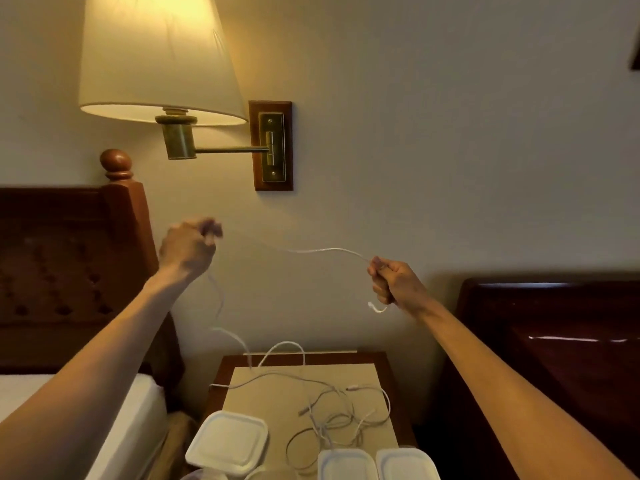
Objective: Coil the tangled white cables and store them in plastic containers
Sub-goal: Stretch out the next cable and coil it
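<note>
Two hands hold one white cable (322, 251) raised well above the desk (304, 386). The left hand (188, 249) is at 9 o'clock from frame centre, its fingers curled round the cable; this hand is motion-blurred, so the exact finger placement cannot be told. The right hand (394, 284) is at 3 o'clock, its fingers closed round the cable near one end, and a short tail hangs below that fist.

Between the two hands the cable runs in a shallow arc. This spread most likely serves to pull one strand straight and free of the others before coiling. From the left hand the cable drops toward 6 o'clock to the desk, where it joins the tangled cables (339, 414) lying in loose overlapping loops. The pile rests on the desk, probably so that its weight stays supported while one strand is drawn out.

Three white plastic containers sit along the near desk edge at 6 o'clock: left container (228, 441), middle container (346, 464), right container (405, 462). They appear lidded or inverted; which one cannot be told. Their position near the tangle keeps storage within short reach. No cable lies in any container.

No brand, label or legible writing is visible.
</note>
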Demonstrator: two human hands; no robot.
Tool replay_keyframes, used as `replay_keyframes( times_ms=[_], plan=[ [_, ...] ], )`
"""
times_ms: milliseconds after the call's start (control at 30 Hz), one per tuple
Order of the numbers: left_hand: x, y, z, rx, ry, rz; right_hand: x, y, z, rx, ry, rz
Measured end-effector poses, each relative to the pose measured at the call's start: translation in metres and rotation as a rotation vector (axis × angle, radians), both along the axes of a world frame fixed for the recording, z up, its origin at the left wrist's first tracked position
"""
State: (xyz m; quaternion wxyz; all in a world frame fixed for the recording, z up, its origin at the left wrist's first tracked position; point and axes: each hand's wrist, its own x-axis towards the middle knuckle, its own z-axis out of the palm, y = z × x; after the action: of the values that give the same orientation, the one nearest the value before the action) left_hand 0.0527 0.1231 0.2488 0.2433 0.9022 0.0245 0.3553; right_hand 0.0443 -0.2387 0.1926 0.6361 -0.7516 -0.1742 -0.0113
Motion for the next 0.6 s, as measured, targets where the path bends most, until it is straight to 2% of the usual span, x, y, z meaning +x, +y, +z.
replay_keyframes(
  times_ms=[33, 67, 100, 200, 300, 367, 433, 533, 600],
  plan=[
    [0.001, -0.001, -0.005, 0.088, 0.195, 0.022, 0.000, 0.002, 0.007, -0.007, -0.010, -0.034],
    [-0.001, -0.006, -0.008, 0.178, 0.307, 0.016, -0.001, 0.006, 0.016, -0.029, -0.028, -0.055],
    [-0.004, -0.016, -0.012, 0.231, 0.317, -0.053, -0.002, 0.012, 0.023, -0.062, -0.049, -0.061],
    [-0.029, -0.072, -0.020, 0.131, 0.137, -0.477, -0.007, 0.033, 0.038, -0.135, -0.089, -0.037],
    [-0.040, -0.115, -0.031, 0.101, 0.077, -0.699, -0.012, 0.047, 0.046, -0.135, -0.099, -0.004],
    [-0.037, -0.125, -0.034, 0.039, -0.021, -0.736, -0.016, 0.047, 0.051, -0.151, -0.108, 0.007],
    [-0.034, -0.126, -0.031, 0.054, -0.164, -0.688, -0.023, 0.044, 0.053, -0.184, -0.100, 0.036],
    [-0.031, -0.121, -0.019, 0.257, -0.304, -0.593, -0.036, 0.042, 0.050, -0.138, -0.035, 0.132],
    [-0.025, -0.113, -0.009, 0.281, -0.337, -0.530, -0.043, 0.040, 0.048, -0.034, 0.024, 0.160]
  ],
)
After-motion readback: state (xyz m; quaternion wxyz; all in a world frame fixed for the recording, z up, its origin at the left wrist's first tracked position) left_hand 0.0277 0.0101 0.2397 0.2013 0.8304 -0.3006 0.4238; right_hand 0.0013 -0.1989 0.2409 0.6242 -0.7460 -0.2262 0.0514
